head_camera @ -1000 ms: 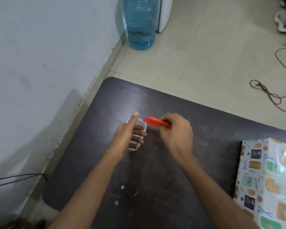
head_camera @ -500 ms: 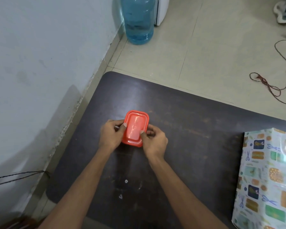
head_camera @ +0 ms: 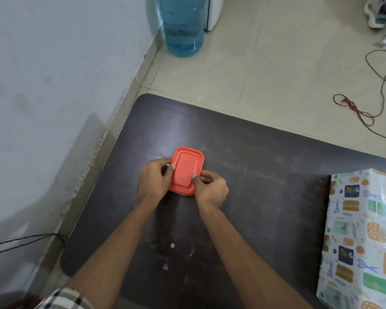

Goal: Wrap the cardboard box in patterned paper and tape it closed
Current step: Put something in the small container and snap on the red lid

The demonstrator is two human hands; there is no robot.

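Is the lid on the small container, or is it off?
On. The lid lies flat on top and covers it; the left hand and right hand grip its sides. Fully snapped: cannot tell.

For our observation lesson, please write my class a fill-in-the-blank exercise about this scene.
1. The left hand and right hand grip a lidded container resting on the ____.
2. The wrapped box lies to the ____ of both hands.
3. The blue bottle stands on the ____.
Missing words: table; right; floor.
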